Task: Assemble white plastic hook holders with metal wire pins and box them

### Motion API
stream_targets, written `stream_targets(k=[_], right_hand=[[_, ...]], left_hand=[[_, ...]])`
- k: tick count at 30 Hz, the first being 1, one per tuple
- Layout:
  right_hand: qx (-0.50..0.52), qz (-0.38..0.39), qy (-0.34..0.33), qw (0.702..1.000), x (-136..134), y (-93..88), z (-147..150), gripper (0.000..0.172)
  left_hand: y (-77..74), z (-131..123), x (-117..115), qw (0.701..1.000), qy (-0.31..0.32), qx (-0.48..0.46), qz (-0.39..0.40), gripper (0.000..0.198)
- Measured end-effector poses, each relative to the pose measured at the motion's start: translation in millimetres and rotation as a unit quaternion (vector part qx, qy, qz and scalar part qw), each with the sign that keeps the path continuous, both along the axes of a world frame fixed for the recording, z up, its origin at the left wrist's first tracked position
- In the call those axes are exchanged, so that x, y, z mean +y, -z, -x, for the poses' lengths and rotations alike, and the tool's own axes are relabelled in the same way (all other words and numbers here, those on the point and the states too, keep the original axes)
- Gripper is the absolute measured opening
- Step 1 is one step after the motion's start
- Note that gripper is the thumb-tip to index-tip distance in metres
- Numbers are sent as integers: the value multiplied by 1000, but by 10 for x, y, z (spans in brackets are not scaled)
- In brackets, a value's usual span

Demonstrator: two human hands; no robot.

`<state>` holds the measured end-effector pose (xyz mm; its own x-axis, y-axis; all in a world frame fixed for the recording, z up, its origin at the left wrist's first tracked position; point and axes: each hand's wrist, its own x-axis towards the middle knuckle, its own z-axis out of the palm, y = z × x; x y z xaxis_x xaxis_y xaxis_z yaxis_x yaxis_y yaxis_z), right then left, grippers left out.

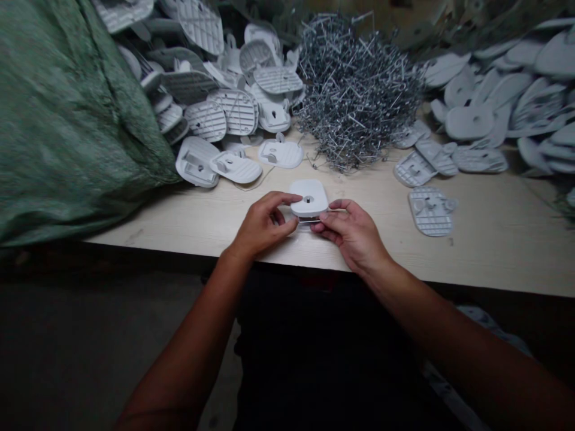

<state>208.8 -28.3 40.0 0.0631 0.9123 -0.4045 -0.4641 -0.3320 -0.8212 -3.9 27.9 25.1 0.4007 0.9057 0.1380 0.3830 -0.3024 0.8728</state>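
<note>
A white rounded plastic plate (309, 190) with a dark spot in a small round recess is held just above the table's front edge. My left hand (267, 222) pinches its left side, index finger on top near the recess and thumb at the lower edge. At the right side, my right hand (353, 230) has thumb and fingers closed at the plate's lower corner. A thin metal wire (309, 222) shows under the plate's near edge, between the two hands. How the wire meets the plate is hidden.
A heap of metal wire pins (354, 90) lies behind. White plastic parts are piled at left (233, 111) and right (471, 120). A single ribbed part (432, 211) lies on the wooden table (188, 230). A green woven sack (76, 120) covers the left side.
</note>
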Motion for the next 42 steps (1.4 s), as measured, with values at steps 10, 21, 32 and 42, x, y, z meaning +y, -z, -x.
stream_targets(k=[10,21,32,42], right_hand=[[-297,-172,-65,937,246,62,-462,46],[-282,-194,-129,931,411,227,-462,36],[-295,-206,-116,926,360,280,-452,38],[-339,-197,-66,918,396,277,-361,40]], left_hand=[[108,-89,41,997,-56,-40,30,38],[146,-97,109,995,-55,-57,63,34],[100,-174,52,995,-54,-54,59,30],[197,-274,6,994,-93,-58,29,33]])
